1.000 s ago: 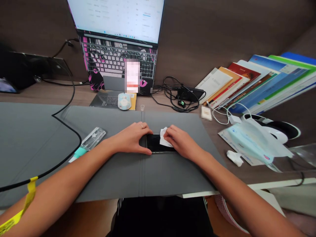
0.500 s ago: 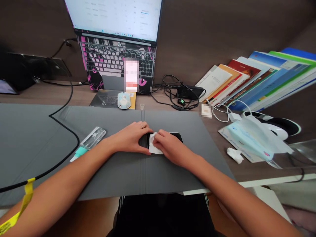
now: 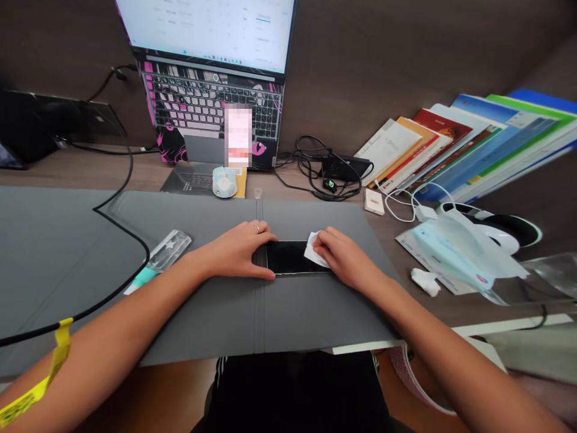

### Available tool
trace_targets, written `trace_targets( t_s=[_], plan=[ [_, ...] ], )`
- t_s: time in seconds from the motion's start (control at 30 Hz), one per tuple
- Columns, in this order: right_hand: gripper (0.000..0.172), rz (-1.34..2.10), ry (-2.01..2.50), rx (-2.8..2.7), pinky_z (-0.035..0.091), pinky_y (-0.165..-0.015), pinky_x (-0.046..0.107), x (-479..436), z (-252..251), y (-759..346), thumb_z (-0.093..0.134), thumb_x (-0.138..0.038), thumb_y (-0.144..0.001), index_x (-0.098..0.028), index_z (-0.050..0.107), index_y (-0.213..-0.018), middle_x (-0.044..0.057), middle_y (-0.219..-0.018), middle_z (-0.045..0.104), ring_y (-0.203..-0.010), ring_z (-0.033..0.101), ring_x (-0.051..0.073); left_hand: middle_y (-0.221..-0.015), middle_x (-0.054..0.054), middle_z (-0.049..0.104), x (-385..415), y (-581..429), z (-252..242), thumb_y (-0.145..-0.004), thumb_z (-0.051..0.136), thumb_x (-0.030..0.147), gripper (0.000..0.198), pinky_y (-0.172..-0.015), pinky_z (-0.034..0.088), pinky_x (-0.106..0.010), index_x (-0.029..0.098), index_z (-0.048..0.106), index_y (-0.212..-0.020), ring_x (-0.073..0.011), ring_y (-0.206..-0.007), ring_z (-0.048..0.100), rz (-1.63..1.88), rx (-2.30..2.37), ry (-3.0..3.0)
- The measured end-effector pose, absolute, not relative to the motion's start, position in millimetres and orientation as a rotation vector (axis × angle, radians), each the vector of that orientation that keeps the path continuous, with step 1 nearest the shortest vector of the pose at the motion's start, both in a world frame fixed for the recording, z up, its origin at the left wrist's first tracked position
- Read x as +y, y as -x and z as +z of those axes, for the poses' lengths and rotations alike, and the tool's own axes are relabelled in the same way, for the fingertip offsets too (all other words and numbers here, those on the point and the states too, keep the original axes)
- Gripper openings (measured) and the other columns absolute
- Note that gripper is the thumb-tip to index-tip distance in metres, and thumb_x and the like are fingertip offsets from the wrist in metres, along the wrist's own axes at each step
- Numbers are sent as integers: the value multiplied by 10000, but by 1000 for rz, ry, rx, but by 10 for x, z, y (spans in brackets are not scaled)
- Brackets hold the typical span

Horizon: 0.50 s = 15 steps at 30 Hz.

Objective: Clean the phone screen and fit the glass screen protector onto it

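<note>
A smartphone [image 3: 289,258] with a dark screen lies sideways on the grey desk mat [image 3: 216,319]. My left hand [image 3: 237,249] grips its left end, thumb at the near edge and fingers at the far edge. Pinched in the fingers of my right hand [image 3: 347,257] is a white tissue [image 3: 314,250], pressed on the right part of the screen. That hand hides the phone's right end. Left of my left hand lies a clear plastic case [image 3: 170,249] with a star on it and a teal part at its lower end.
A laptop [image 3: 211,108] stands at the back, with a mouse [image 3: 224,182] in front. A black cable [image 3: 121,237] crosses the mat on the left. To the right are a crumpled tissue [image 3: 425,281], a pack of masks [image 3: 455,255], headphones [image 3: 500,231] and leaning books [image 3: 451,144].
My right hand has slid the tissue to the right over the screen, uncovering the left and middle parts. My left hand has kept its grip at the left end.
</note>
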State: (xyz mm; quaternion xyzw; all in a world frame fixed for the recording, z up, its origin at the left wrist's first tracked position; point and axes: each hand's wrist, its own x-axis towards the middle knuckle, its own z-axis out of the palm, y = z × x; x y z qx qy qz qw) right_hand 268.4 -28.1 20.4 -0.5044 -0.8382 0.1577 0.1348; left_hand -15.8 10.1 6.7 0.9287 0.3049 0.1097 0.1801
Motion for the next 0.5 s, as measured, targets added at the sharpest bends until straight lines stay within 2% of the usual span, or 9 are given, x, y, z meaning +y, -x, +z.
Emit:
trace_targets(
  t_s=[0.17,0.33,0.5],
  plan=[
    [154,454,1419,-2456,401,-765,301,-108,151,-2348,471,-120,-954,-218,505,-840,33,-871,514,-813,517,188,-1187,-103,595,98,148,68,-810,706,635,678,-947,448,-415,187,580,-1303,-279,-1065,589,307,862,-2624],
    [147,440,1355,-2493,385,-743,295,-50,89,-1941,453,-140,-984,-204,530,-878,41,-906,519,-787,489,178,-1142,-97,603,97,149,60,-794,723,627,630,-902,457,-411,185,586,-1221,-281,-1021,578,318,882,-2615],
    [148,447,1359,-2491,390,-743,291,-75,122,-2115,460,-120,-969,-208,525,-870,36,-904,517,-781,493,173,-1153,-91,602,94,156,60,-797,719,621,623,-909,452,-405,197,581,-1232,-279,-1036,584,338,876,-2596]
  ],
)
